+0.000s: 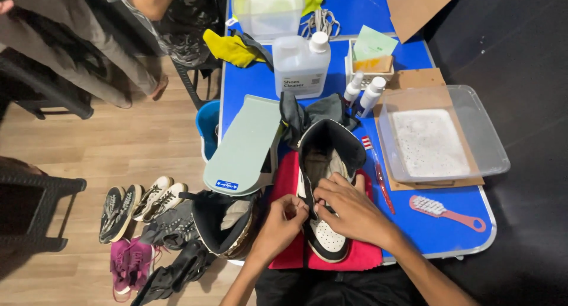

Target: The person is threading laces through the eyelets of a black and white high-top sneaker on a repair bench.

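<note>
I see both sets of fingertips pinching a black lace: left hand (pixel 283 218) and right hand (pixel 349 208) work on the high-top sneaker (pixel 326 182), lower centre, atop a red cloth (pixel 362 257). Unlacing, I judge; next needs steady pulling.

Blue table (pixel 438 229), red cloth (pixel 355 256), pink brush (pixel 447 212), clear tub (pixel 491 140), cleaner bottle (pixel 302 60)

Sneaker (pixel 327 182) laces hidden under fingers (pixel 322 195); co-worker (pixel 171 10) cut off by top edge.
</note>
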